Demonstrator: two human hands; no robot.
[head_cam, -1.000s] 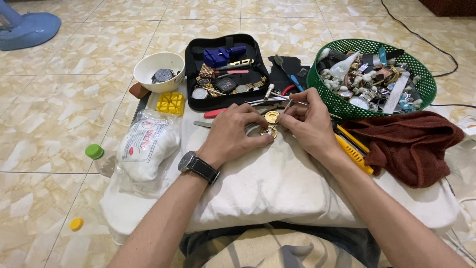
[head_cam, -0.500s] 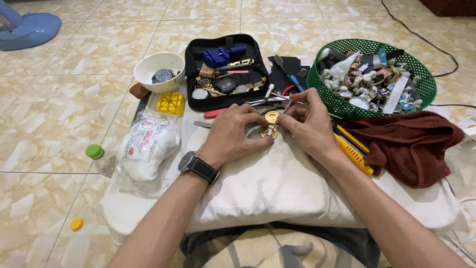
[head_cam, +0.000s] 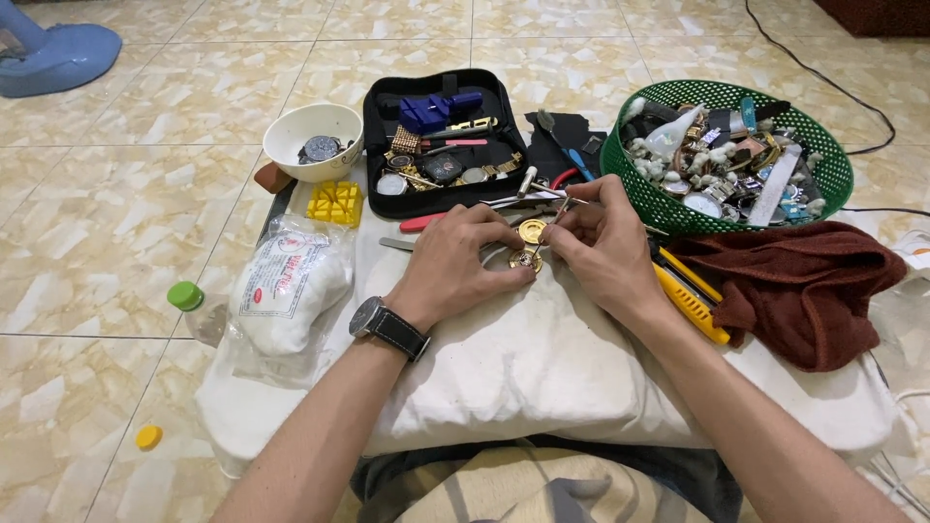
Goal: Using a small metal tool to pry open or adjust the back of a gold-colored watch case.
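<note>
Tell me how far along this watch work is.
Looks done: the round gold cover lies off, beside the gold watch. In hand: the left hand steadies the watch on the white cushion while the right hand works a thin tool at it. Left: the cover is not yet back on.

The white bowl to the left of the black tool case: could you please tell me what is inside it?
The white bowl holds a round dark watch face lying against its inner wall. Whatever lies under that piece, at the bowl's bottom, is hidden.
</note>
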